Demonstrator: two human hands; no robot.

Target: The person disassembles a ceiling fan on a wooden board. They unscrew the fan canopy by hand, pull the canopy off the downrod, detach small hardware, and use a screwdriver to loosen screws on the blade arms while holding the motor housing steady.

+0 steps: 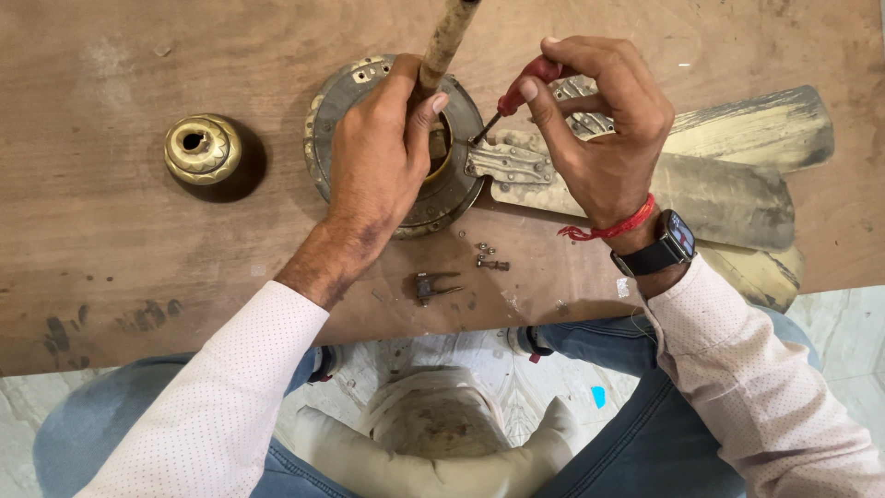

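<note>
With your left hand (pixel 378 148) clenched on the rod (pixel 447 41) and your right hand (pixel 599 120) pinching the red-handled screwdriver (pixel 516 92), its tip could slip off the blade bracket (pixel 509 164) at frame centre and gouge your thumb.

A worn brown wooden board (pixel 138 277) with dark smudges and scratches serves as the work surface. Beneath its near edge lies a pale marbled stone floor (pixel 848 323), evenly lit.
</note>
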